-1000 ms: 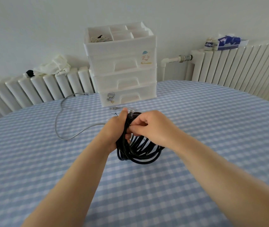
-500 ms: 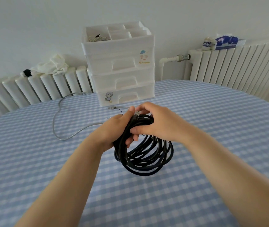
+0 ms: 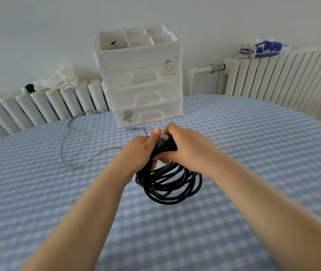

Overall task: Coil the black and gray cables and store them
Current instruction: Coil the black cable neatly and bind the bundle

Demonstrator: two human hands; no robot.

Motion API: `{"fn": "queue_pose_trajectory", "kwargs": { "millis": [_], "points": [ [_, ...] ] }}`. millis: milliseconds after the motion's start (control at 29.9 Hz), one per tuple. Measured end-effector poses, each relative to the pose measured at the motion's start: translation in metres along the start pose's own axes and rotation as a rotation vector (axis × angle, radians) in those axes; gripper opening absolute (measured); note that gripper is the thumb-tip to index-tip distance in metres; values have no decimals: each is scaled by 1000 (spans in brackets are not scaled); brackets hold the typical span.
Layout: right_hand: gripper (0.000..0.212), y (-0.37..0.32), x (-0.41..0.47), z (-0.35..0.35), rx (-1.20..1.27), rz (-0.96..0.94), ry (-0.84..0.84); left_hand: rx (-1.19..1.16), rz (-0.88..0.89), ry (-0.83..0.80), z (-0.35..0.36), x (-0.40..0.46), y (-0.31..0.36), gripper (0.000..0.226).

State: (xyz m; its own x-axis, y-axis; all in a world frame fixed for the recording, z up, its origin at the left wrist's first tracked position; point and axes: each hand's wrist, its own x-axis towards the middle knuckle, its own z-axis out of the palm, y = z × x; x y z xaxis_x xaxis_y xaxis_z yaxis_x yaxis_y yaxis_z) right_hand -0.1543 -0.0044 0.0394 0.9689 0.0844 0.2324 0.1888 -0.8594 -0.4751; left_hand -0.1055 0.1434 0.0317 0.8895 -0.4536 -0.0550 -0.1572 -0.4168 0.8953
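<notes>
Two hands meet over the checked surface (image 3: 38, 192), and both hold the same thing. The black cable (image 3: 167, 184) is wound into a bundle of round loops, and the loops hang down just above the cloth. The left hand (image 3: 136, 151) is wrapped around the top of the bundle with its thumb sticking up, which looks like a way to keep the loops from slipping apart. The right hand (image 3: 187, 147) has its fingers curled around the same spot from the other side. A clear plug (image 3: 163, 138) on the cable's end pokes up between the two hands, so the end is probably being tucked in or pinned to keep the coil tight. A bit farther away, the gray cable (image 3: 81, 161) lies loose on the surface in a long wavy line, not coiled yet, and its far end reaches toward the back edge. Behind it stands a white drawer unit (image 3: 144, 90) with three shut drawers and an open tray on top, which seems a good place to store the cables. Farthest back are the white radiators (image 3: 273, 75), with a cloth on one and a tissue pack on the other.
</notes>
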Motion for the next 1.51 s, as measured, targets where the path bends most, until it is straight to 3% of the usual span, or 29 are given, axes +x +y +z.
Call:
{"fn": "queue_pose_trajectory", "kwargs": {
  "millis": [134, 268, 335, 401, 569, 669, 870, 1037, 1238, 1372, 1505],
  "points": [
    [46, -3, 0, 6, -117, -38, 146, 35, 23, 113, 3, 2, 1, 74],
    [44, -1, 0, 11, -170, -83, 276, 33, 64, 180, 4, 5, -2, 87],
    [41, 1, 0, 13, -185, -113, 327, 10, 70, 203, 5, 3, 0, 70],
    [39, 1, 0, 14, -196, -128, 346, -20, 64, 217, 5, 3, 1, 60],
    [36, -1, 0, 14, -210, -119, 338, 30, 43, 206, 4, 3, 2, 66],
    [38, 0, 1, 14, -104, -86, 265, 74, 77, 276, 6, 6, 1, 62],
    [66, 8, 3, 8, 116, 3, -132, 134, 73, 275, 9, 8, -10, 57],
    [51, 10, 6, 16, 275, 23, -13, 137, 70, 236, 7, 10, -7, 67],
    [39, 8, 6, 7, 258, -34, -104, 71, -47, 163, 0, 8, -6, 68],
    [50, 6, 3, 2, 166, 1, -130, 151, 47, 232, 11, 3, -4, 62],
    [39, 3, 0, 1, 157, -30, -117, 125, 100, 277, 17, 2, -5, 62]
  ]
}}
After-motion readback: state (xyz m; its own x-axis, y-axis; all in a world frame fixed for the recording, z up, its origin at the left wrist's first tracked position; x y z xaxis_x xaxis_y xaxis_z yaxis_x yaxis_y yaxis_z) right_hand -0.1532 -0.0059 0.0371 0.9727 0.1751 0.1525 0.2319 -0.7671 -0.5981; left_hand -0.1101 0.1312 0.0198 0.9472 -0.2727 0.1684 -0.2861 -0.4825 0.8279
